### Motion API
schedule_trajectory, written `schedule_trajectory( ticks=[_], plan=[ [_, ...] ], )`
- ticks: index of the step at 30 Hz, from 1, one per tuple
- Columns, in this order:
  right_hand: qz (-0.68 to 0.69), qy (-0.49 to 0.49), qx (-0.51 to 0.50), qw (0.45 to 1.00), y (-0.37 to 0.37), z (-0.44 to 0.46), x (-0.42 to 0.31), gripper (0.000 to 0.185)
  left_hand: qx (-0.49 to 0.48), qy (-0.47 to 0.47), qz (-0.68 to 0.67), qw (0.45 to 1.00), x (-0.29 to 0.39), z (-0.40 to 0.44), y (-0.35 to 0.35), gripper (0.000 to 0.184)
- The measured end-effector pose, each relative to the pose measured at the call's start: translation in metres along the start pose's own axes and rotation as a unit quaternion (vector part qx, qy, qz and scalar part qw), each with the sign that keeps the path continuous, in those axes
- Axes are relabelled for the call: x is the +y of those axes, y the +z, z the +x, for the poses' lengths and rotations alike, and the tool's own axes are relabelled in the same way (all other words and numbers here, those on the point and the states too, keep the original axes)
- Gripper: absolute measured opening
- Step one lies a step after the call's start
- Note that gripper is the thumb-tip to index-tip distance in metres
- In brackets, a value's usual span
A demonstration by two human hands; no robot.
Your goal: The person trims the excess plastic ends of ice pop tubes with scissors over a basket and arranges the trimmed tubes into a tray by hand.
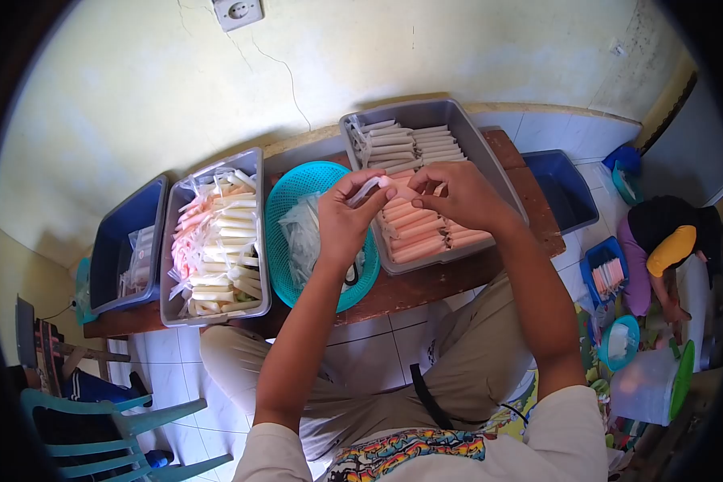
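Both my hands are raised over the grey tray (490,173) of wrapped pink and brownish sticks. Between them is a pink stick (402,189) in a clear plastic sleeve. My left hand (348,210) pinches the sleeve's end with thumb and forefinger. The fingers of my right hand (466,195) close on the pink stick's other end. Below my left hand, a teal basket (287,186) holds clear plastic sleeves and a dark-handled tool (351,275), partly hidden. Left of the basket, another grey tray (169,296) is full of pink and pale yellow wrapped sticks.
The wooden bench (297,318) carries the trays, with a dark blue bin (128,210) at its left end. A blue bin (556,189) stands at right. A green chair (96,410) is lower left. Far right, a person (659,241) bends near tubs.
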State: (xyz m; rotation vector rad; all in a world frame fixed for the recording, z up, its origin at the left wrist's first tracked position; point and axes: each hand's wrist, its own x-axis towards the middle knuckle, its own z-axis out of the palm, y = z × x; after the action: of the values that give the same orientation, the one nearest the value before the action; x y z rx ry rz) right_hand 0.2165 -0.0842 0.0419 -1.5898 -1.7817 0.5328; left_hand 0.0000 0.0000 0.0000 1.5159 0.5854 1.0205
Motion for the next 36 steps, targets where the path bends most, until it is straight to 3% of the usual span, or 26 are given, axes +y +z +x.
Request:
schedule_trajectory(
  ticks=[9, 15, 17, 20, 23, 26, 36],
  plan=[
    [0.066, -0.062, 0.02, 0.996, 0.047, 0.024, -0.043, 0.024, 0.036, -0.039, -0.165, 0.985, 0.001, -0.012, -0.036, 0.03],
    [0.113, -0.08, 0.01, 0.99, 0.071, 0.035, -0.055, 0.03, 0.037, -0.034, -0.059, 0.997, 0.008, -0.019, -0.079, 0.028],
    [0.14, -0.033, 0.039, 0.989, 0.076, 0.038, -0.058, 0.027, 0.041, -0.04, -0.05, 0.997, 0.007, -0.021, -0.087, 0.028],
    [0.156, -0.076, 0.106, 0.979, 0.091, 0.049, -0.066, 0.032, 0.045, -0.004, 0.025, 0.999, -0.003, -0.027, -0.096, 0.031],
    [0.158, -0.048, 0.11, 0.98, 0.105, 0.063, -0.071, 0.031, 0.071, -0.011, 0.073, 0.995, -0.006, -0.034, -0.096, 0.03],
    [0.069, -0.055, 0.072, 0.993, 0.104, 0.075, -0.075, 0.029, 0.068, -0.032, 0.131, 0.988, -0.001, -0.044, -0.099, 0.03],
    [0.114, -0.025, 0.017, 0.993, 0.129, 0.096, -0.042, 0.032, 0.077, -0.029, 0.237, 0.968, -0.018, -0.053, -0.115, 0.034]
  ],
)
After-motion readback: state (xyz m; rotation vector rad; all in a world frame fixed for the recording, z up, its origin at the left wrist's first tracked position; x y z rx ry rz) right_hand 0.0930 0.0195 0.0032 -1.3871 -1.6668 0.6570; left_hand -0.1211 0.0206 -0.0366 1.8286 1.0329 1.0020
